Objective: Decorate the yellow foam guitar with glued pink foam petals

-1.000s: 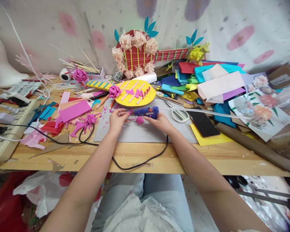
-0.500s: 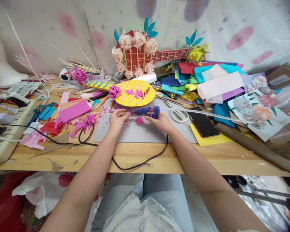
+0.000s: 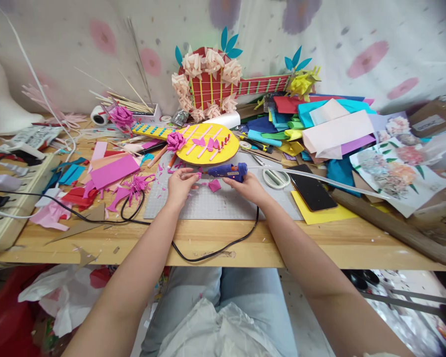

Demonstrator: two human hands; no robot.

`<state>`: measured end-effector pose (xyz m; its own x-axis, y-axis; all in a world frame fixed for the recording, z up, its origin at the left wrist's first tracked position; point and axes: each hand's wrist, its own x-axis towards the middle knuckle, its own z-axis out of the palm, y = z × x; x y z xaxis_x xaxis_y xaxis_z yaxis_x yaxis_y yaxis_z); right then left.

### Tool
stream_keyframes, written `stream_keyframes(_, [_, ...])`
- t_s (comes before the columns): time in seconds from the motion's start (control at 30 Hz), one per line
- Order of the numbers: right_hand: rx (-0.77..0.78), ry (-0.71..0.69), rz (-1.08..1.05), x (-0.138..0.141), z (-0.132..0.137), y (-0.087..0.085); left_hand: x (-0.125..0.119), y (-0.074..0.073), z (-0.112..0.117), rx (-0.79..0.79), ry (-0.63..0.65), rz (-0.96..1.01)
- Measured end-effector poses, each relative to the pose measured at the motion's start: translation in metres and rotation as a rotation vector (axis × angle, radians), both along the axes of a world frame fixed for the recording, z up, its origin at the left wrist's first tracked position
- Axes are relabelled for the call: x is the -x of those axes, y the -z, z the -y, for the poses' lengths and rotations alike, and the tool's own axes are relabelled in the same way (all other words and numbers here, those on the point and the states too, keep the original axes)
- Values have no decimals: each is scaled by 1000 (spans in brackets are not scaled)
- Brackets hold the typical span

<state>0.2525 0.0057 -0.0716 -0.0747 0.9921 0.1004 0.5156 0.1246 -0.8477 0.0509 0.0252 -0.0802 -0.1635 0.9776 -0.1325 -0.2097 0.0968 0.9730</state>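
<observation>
My right hand (image 3: 247, 186) is closed around a blue glue gun (image 3: 228, 172), whose nozzle points left. A long clear glue stick (image 3: 319, 174) sticks out of its back end. Just left of the nozzle, my left hand (image 3: 183, 186) pinches a small piece of pink paper (image 3: 199, 174) between its fingertips. A magenta paper square (image 3: 214, 185) lies on the grey cutting mat (image 3: 223, 208) between my hands. Behind them rests a yellow paper guitar (image 3: 208, 144) with pink strips and a pink paper flower (image 3: 176, 141).
Scissors (image 3: 276, 178) and a black phone (image 3: 312, 188) lie to the right. A black cord (image 3: 215, 255) loops over the table's front edge. Magenta paper (image 3: 114, 171) and scraps cover the left side. A red paper guitar (image 3: 211, 82) stands at the back, beside stacked coloured paper (image 3: 338, 134).
The glue gun's nozzle has drawn slightly right, away from the pink paper piece in my left hand. Otherwise both hands stay in nearly the same place.
</observation>
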Motion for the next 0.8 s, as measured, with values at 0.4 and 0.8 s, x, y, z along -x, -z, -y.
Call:
stream_keyframes(0.4, [-15, 14, 61, 2, 0, -1, 0, -2, 0, 22, 3, -14])
stream_keyframes(0.8, [-29, 19, 96, 4, -1, -3, 1, -2, 1, 19, 29, -11])
